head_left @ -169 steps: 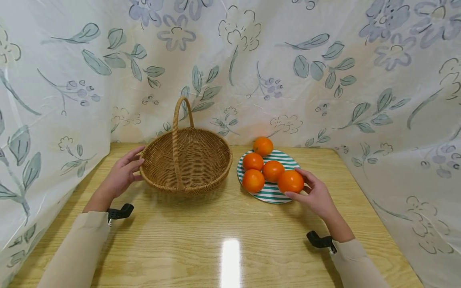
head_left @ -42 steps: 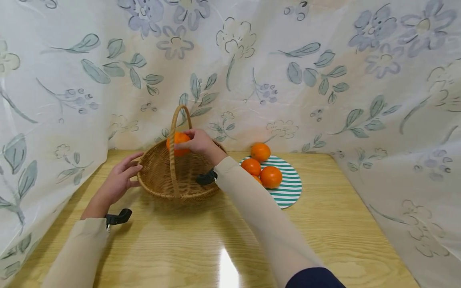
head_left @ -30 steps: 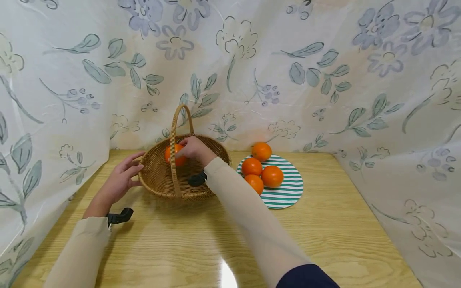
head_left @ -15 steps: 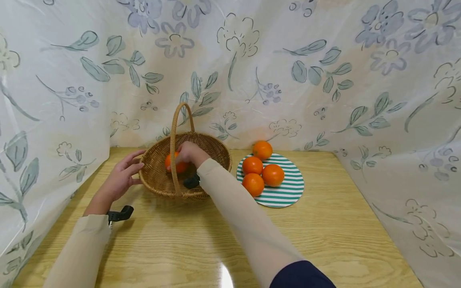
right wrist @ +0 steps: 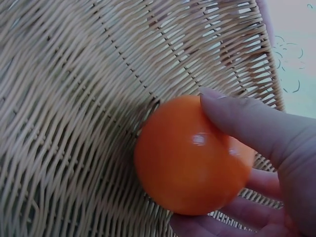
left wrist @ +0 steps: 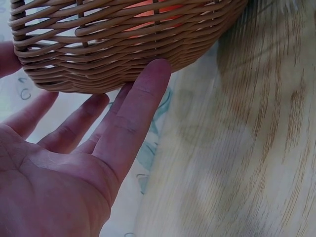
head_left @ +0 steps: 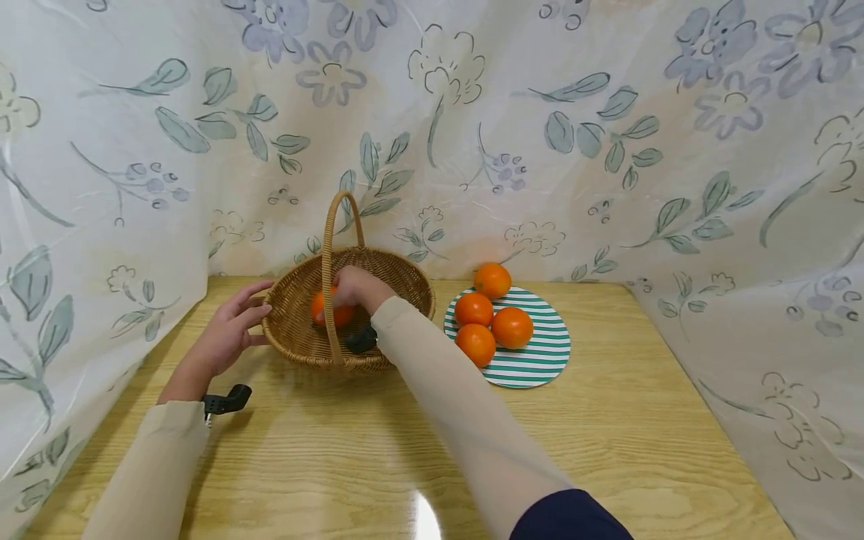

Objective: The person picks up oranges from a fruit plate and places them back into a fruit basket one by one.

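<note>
In the head view a brown wicker basket (head_left: pixel 405 276) with a tall arched handle (head_left: pixel 328 259) stands at the left back of the wooden table. My right hand (head_left: pixel 361 289) reaches into it, gripping an orange (head_left: pixel 346 315) low inside. The right wrist view shows thumb and fingers around this orange (right wrist: pixel 190 158), close against the woven bottom (right wrist: pixel 69 123). My left hand (head_left: pixel 229 326) is at the basket's left side. In the left wrist view its extended fingers (left wrist: pixel 131 118) touch the outer weave (left wrist: pixel 113 54).
Right of the basket, a round green-and-white striped plate (head_left: pixel 540 360) bears several oranges (head_left: pixel 511 328); one orange (head_left: pixel 493 280) sits at its back edge. Floral cloth (head_left: pixel 472 150) hangs behind the wooden table (head_left: pixel 628 405) and along both sides.
My right hand has carried an orange from the plate's right side leftward and lowered it into the basket. During the last half second both hands have barely moved. My left hand has stayed at the basket.
</note>
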Demonstrator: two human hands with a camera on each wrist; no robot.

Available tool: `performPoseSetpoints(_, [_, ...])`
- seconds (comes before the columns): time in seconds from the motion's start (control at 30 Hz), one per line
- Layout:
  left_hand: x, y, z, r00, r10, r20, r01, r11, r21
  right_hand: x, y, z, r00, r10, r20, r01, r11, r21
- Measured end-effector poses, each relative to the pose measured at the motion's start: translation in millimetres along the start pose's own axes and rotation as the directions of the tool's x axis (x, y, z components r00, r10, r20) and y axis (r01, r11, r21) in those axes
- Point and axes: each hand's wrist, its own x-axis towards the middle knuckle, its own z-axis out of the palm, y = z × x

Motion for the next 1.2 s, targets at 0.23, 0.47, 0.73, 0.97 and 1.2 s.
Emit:
performPoseSetpoints(0.23, [-1.1,0.8,0.0,1.000,0.002,-0.003,-0.002,1.000,-0.001,-3.9,4.8,-6.9,1.000,0.013,0.016,-0.014,0.999,0.042])
performPoseSetpoints(0.47, [-1.0,-1.7,-1.3,1.000,-0.005,0.003,0.005,1.000,-0.013,-14.8,13.2,-16.6,1.000,-0.026,0.008,0.026,0.998,0.060])
performPoseSetpoints(0.73, [-2.2,-0.3,-1.9,1.000,-0.004,0.009,0.004,1.000,-0.003,-47.8,34.0,-40.1,0.983,-0.172,-0.063,0.181,0.957,0.226])
performPoseSetpoints(0.97, [0.1,-1.0,1.5,1.000,-0.006,-0.004,0.006,1.000,0.018,-78.4,71.0,-58.3,0.942,-0.295,-0.161,0.336,0.814,0.474])
performPoseSetpoints(1.2, [2.6,-3.2,7.4,1.000,0.010,-0.021,-0.010,1.000,0.000,-117.3,112.3,-73.7,0.893,-0.307,-0.329,0.448,0.665,0.597])
